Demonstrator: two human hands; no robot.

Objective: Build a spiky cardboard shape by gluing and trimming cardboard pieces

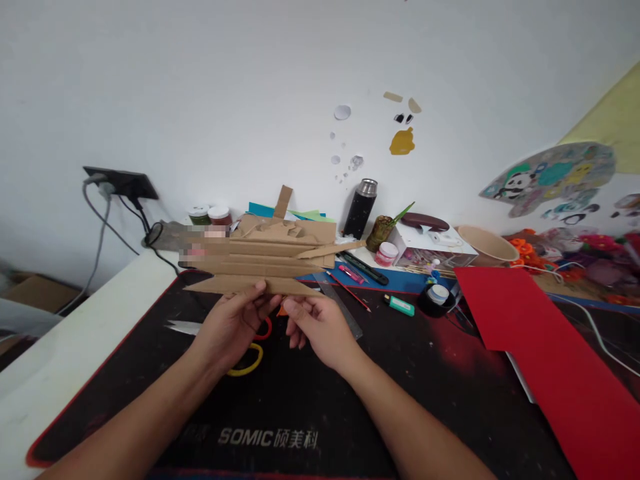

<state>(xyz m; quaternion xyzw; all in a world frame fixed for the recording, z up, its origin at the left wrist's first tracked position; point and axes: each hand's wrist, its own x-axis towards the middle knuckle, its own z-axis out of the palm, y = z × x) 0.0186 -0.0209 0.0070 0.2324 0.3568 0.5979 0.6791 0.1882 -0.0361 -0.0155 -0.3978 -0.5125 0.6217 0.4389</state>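
Observation:
Both my hands hold a long, narrow cardboard strip [287, 287] with pointed ends, level above the black mat. My left hand [233, 320] pinches it near the middle, thumb on its front face. Further right, my right hand [320, 327] grips its lower edge with thumb and fingers. Behind the strip lies a stack of cut cardboard pieces [270, 250]. Scissors with yellow and red handles [249, 363] lie on the mat, partly hidden by my left hand and forearm.
A clear ruler [343, 310], red pencil [353, 293], black cutter [367, 268] and green-labelled item [400, 305] lie right of my hands. Behind stand a dark thermos [360, 210] and white box [433, 243]. Red sheets [540, 360] cover the mat's right side.

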